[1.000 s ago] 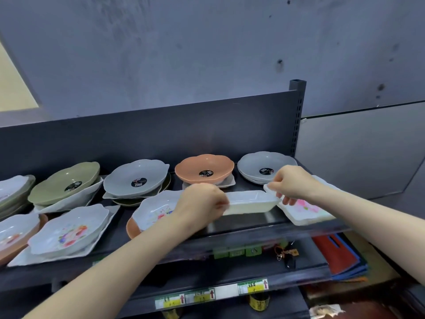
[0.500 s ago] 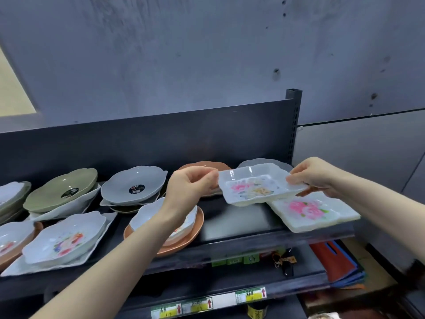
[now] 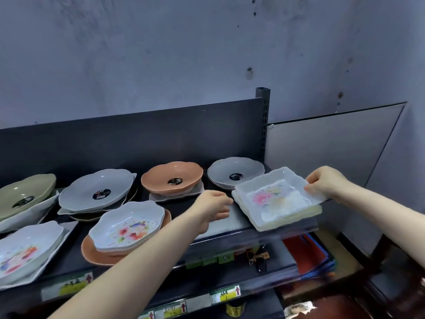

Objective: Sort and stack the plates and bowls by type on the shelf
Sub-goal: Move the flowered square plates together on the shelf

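Note:
A white square plate with a pink flower print [image 3: 277, 196] lies on top of another square plate [image 3: 289, 219] at the right end of the dark shelf [image 3: 232, 223]. My right hand [image 3: 323, 184] pinches the top plate's far right rim. My left hand [image 3: 212, 204] hovers just left of the stack, fingers loosely curled, holding nothing. A white floral bowl [image 3: 127, 226] sits on an orange plate [image 3: 92, 252] in front of my left forearm.
Along the back stand a green bowl [image 3: 25, 194], a grey bowl [image 3: 96, 192], an orange bowl [image 3: 172, 178] and a grey bowl [image 3: 234, 172], each on other dishes. Another floral bowl [image 3: 25, 249] sits front left. Lower shelves hold price tags and coloured folders [image 3: 308, 256].
The square floral plate, held up by both hands, has gone down onto the other square plate at the right. My left hand has let go of it and drawn back left.

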